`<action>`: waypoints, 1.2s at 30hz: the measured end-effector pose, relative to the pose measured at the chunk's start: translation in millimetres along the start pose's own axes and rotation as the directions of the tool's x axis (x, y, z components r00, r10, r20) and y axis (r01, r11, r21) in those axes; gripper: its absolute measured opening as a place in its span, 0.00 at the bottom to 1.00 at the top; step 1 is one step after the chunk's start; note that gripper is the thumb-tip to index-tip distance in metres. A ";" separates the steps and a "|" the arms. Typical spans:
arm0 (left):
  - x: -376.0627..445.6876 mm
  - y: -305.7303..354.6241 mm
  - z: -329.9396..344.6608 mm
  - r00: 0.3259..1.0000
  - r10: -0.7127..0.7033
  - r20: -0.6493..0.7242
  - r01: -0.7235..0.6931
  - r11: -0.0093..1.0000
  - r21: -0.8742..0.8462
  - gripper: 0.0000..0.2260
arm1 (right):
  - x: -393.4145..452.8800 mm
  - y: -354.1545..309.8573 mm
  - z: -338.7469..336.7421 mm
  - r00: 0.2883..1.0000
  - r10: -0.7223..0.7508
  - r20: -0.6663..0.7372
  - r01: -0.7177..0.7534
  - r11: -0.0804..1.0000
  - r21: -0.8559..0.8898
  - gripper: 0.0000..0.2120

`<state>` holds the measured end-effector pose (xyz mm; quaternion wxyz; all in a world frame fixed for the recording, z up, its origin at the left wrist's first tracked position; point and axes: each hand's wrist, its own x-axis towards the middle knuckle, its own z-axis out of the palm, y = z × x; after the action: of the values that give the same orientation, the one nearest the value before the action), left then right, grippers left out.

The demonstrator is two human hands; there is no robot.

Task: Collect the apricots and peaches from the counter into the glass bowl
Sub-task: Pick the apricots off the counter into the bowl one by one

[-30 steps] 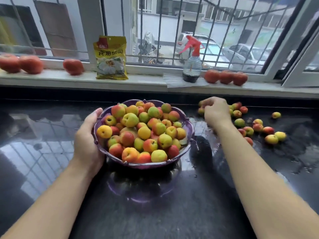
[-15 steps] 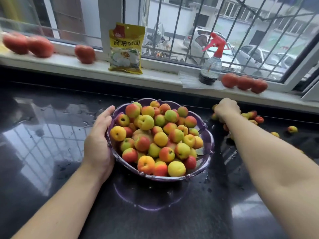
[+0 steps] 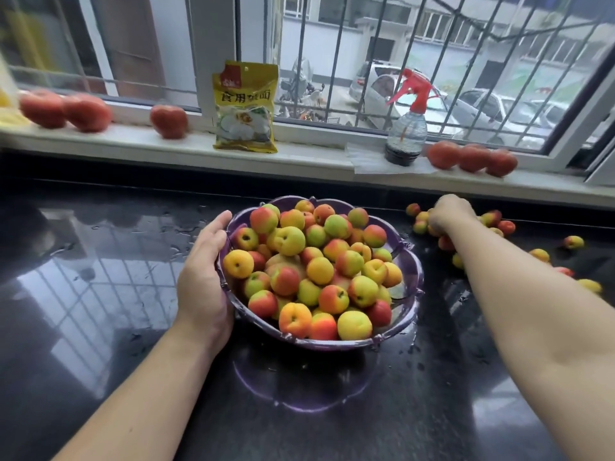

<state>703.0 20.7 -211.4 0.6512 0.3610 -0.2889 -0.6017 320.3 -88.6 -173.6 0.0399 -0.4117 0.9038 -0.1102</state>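
Observation:
A purple-tinted glass bowl (image 3: 407, 261) stands on the black counter (image 3: 100, 294), heaped with several yellow, green and red apricots and peaches (image 3: 319, 267). My left hand (image 3: 203, 277) cups the bowl's left rim. Further right, my right hand (image 3: 451, 212) reaches over a scatter of loose fruit (image 3: 499, 224) by the back wall, fingers curled down onto it; whether it holds any is hidden. More loose fruit (image 3: 539, 254) lies beyond my right forearm.
On the white windowsill (image 3: 299, 161) stand a yellow packet (image 3: 246, 108), a red-topped spray bottle (image 3: 406, 128) on a paper towel, and red tomatoes at the left (image 3: 66, 109), middle (image 3: 168, 119) and right (image 3: 472, 158). The counter is wet and reflective.
The view has swung left and the bowl now sits more central. My right hand stays curled over the fruit pile at the back right. My left hand keeps its hold on the bowl's rim.

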 end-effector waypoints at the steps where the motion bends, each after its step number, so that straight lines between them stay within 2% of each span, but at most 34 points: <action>1: 0.2 0.0 -0.2 1.000 0.002 -0.001 -0.002 1.000 0.008 0.15 | -4.7 -1.5 -2.3 1.000 0.009 -0.015 -0.009 1.000 0.027 0.08; 4: -0.4 1.5 0.3 1.000 -0.002 -0.001 0.002 1.000 0.013 0.15 | -16.2 -7.0 -13.1 0.977 0.028 -0.213 0.016 0.980 0.198 0.08; 6: -0.6 2.7 1.3 1.000 -0.005 0.001 0.005 1.000 0.029 0.15 | -47.5 -16.0 -31.2 0.949 -0.011 -0.314 0.151 0.893 0.425 0.11; 8: -2.1 3.3 2.6 1.000 -0.004 0.000 0.004 0.999 0.036 0.15 | -91.1 -23.2 -52.2 0.953 -0.212 -0.217 0.303 0.708 0.638 0.11; 9: -2.7 3.1 3.0 1.000 -0.005 -0.003 0.005 0.999 0.037 0.15 | -115.5 -25.2 -61.6 0.923 -0.364 -0.127 0.347 0.640 0.686 0.12; 11: -3.7 2.7 3.1 1.000 -0.004 -0.010 0.005 0.999 0.032 0.15 | -152.9 -27.8 -69.7 0.800 -0.600 0.021 0.458 0.633 0.625 0.10; 13: -3.8 1.7 3.1 1.000 -0.007 -0.015 0.007 1.000 0.022 0.15 | -166.3 -31.8 -61.7 0.730 -0.678 0.090 0.561 0.669 0.487 0.09; 16: -2.1 1.4 2.0 1.000 -0.011 -0.018 0.011 1.000 0.008 0.15 | -167.7 -38.0 -53.7 0.729 -0.682 0.068 0.585 0.670 0.457 0.10; 18: -0.7 1.0 0.8 1.000 -0.010 -0.010 0.010 1.000 0.012 0.15 | -162.2 -33.6 -61.9 0.786 -0.614 -0.068 0.539 0.628 0.561 0.10; 20: -0.4 0.5 -0.1 1.000 -0.006 -0.007 0.007 1.000 0.013 0.15 | -147.4 -21.9 -70.6 0.850 -0.464 -0.250 0.509 0.601 0.616 0.07; 21: -0.2 0.2 -0.3 1.000 -0.005 -0.008 0.005 1.000 0.010 0.15 | -136.6 -14.1 -69.7 0.869 -0.390 -0.303 0.492 0.628 0.603 0.05; 23: -0.2 0.0 0.0 1.000 -0.005 -0.012 0.005 1.000 0.009 0.15 | -116.4 0.7 -58.7 0.914 -0.279 -0.296 0.403 0.723 0.562 0.06; 26: 0.5 -0.8 0.0 1.000 0.001 -0.015 -0.001 1.000 0.014 0.16 | -90.3 21.6 -32.4 0.970 -0.151 -0.189 0.220 0.878 0.424 0.11; 28: 0.7 -0.9 -0.4 1.000 0.000 -0.014 0.000 1.000 0.014 0.16 | -84.3 29.3 -20.7 0.976 -0.084 -0.202 0.147 0.934 0.325 0.12; 31: -0.3 -0.3 -0.4 1.000 0.005 -0.012 -0.005 1.000 0.026 0.15 | -80.3 36.6 3.3 0.957 -0.131 -0.260 0.174 0.973 0.151 0.15; 34: -1.1 0.4 1.0 1.000 0.006 -0.012 -0.005 0.999 0.032 0.15 | -79.8 40.5 26.4 0.951 -0.192 -0.241 0.181 0.981 -0.067 0.16; 36: -0.4 0.1 0.7 1.000 0.004 -0.015 -0.003 1.000 0.029 0.15 | -77.4 41.5 31.4 0.944 -0.190 -0.270 0.166 0.980 -0.111 0.14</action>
<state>702.5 21.0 -210.9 0.6491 0.3744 -0.2935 -0.5936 345.9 -9.1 -215.2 -0.1158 -0.4735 0.8633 -0.1309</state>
